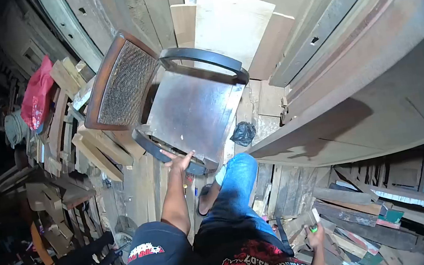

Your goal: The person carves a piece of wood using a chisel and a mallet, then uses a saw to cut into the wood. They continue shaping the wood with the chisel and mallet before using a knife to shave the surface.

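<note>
A dark wooden armchair [193,108] with a woven backrest [129,84] stands in front of me, its back to the left. My left hand [179,161] lies on the near armrest, thumb and fingers apart around its edge. Low at the right, my right hand [315,235] is closed on a small tool with a pale flat end [316,215] and a bit of bright green at the grip. My right hand is well away from the chair.
A black plastic bag [243,133] lies on the floor beside the chair. Stacked wood pieces [100,151] and a red cloth [38,95] are at the left. A large curved panel [368,113] fills the right. Scrap boards [348,211] lie at the lower right.
</note>
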Available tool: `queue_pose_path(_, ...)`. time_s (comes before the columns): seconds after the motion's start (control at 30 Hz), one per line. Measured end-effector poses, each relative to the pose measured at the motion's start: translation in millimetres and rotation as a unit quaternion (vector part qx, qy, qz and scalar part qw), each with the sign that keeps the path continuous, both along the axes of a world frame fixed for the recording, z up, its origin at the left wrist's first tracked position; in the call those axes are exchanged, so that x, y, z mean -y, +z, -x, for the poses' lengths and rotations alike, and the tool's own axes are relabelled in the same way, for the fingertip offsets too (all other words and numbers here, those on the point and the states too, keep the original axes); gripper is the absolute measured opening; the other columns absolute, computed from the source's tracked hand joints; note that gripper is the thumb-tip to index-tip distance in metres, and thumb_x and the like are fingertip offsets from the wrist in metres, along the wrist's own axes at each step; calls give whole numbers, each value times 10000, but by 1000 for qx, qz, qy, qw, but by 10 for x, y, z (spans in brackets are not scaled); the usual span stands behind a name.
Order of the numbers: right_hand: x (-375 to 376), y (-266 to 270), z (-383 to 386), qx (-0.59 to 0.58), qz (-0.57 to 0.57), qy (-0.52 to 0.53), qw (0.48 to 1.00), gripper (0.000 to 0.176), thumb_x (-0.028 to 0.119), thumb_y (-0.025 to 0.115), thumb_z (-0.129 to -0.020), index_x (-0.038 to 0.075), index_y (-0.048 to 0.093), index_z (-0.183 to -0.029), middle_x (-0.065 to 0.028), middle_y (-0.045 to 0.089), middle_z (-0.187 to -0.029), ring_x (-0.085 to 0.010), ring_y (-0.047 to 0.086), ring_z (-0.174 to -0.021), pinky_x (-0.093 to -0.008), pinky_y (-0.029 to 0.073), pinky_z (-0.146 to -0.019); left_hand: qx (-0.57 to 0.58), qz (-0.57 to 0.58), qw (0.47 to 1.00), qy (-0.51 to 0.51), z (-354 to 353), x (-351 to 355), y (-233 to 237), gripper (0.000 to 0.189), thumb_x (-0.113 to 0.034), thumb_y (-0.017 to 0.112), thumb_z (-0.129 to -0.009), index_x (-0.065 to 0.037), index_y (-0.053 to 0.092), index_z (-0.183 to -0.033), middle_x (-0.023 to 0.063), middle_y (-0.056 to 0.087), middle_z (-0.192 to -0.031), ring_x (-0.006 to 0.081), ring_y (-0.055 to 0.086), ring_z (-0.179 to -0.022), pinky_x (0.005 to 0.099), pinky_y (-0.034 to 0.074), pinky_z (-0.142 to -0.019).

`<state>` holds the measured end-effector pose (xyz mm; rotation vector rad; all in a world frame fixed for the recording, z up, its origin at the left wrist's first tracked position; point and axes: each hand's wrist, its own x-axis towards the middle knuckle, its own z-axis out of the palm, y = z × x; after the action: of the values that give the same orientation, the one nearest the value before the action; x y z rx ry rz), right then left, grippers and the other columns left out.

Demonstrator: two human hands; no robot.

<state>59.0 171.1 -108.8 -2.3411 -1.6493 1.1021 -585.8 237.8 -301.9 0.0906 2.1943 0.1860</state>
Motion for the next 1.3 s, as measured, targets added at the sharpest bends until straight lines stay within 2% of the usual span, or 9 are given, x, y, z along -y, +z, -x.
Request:
queue_pose_path(0.2,-629,179,338,44,-70,165,983,378,203,816,-801,-17,626,-1043,-192,615,-793,-372,593,-723,-451,479,-682,44,-227,972,29,-43,277,118,1544,-686,782,-748,-148,-480,-1455,500,-31,-1576,558,-55,-1531,506,146,-1262)
queue_pose_path(0.27,-808,269,360,46,-115,232,965,387,222,812,-801,-15,623,-1042,-217,586,-790,-417,568,-729,-471,463,-676,16,-209,978,13,-41,297,136,1439,-511,788,-834,-160,-442,-1492,364,231,-1618,428,350,-1483,425,305,-1221)
queue_pose_path(0.4,-1293,792,891,-1,-137,310,941,329,158,788,-788,-16,609,-1003,-208,575,-839,-406,582,-761,-469,465,-693,-18,-280,960,-26,30,534,154,1331,-503,805,-808,-162,-185,-1629,342,242,-1627,447,333,-1491,458,297,-1228)
queue_pose_path(0.63,-1879,2082,2069,-87,-178,392,898,318,98,787,-752,-7,617,-1000,-172,641,-917,-385,649,-796,-423,525,-698,-54,-43,969,-236,250,721,218,1224,-548,801,-793,-234,4,-1667,349,134,-1656,470,146,-1554,513,205,-1265)
queue_pose_path(0.77,-2089,2456,2475,-192,-248,451,836,364,84,796,-737,14,649,-1063,-152,679,-982,-343,691,-830,-413,557,-704,-27,-68,981,-180,247,934,-251,1205,-554,799,-794,-232,35,-1668,357,27,-1664,466,79,-1567,506,158,-1277)
queue_pose_path(1.03,-2424,2742,3556,-351,-334,476,734,395,98,759,-783,14,635,-1148,-178,675,-1065,-378,688,-912,-417,557,-786,25,68,958,-277,-217,667,568,1242,-500,785,-786,-158,-29,-1660,269,165,-1683,469,112,-1560,521,225,-1261)
queue_pose_path(1.13,-2627,2603,3859,-368,-356,424,747,373,88,731,-797,19,632,-1150,-193,692,-1007,-398,689,-918,-406,550,-792,-38,0,968,-250,-127,473,556,1156,-503,774,-794,-161,93,-1663,287,211,-1663,475,181,-1543,506,262,-1249)
queue_pose_path(1.23,-2791,2254,4160,-422,-357,302,777,328,56,730,-832,-8,626,-1136,-165,711,-940,-264,706,-856,-358,542,-787,-49,-102,963,-243,181,24,511,1002,-453,768,-818,-151,264,-1628,277,322,-1616,457,314,-1492,484,305,-1229)
queue_pose_path(1.3,-2907,1979,4297,-430,-385,247,778,301,88,754,-895,-14,607,-1137,-120,696,-898,-191,675,-820,-342,536,-752,-127,-272,929,-215,290,-231,445,675,-328,736,-865,-99,518,-1461,255,546,-1424,412,522,-1333,466,420,-1136)
